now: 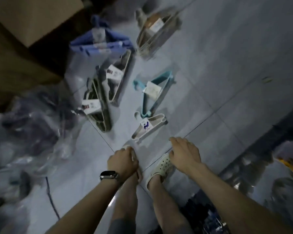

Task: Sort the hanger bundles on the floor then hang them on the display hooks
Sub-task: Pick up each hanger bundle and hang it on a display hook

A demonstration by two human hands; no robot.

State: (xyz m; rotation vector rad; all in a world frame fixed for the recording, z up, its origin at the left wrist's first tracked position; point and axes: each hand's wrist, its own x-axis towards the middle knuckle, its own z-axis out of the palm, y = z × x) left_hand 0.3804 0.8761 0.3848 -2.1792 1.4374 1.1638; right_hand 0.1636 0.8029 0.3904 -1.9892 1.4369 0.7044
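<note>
Several hanger bundles with paper labels lie on the pale tiled floor: a blue one, a beige one, a grey-white one, a dark grey one, a teal one and a small white one nearest my feet. My left hand, with a watch on the wrist, hangs above my left shoe, its fingers curled under and blurred. My right hand hovers just below the white bundle with fingers spread and nothing in it.
Cardboard boxes stand at the upper left. Crumpled clear plastic bags with dark contents cover the floor at the left. A dark cord runs across the tiles. A low dark shelf edge and goods line the right side.
</note>
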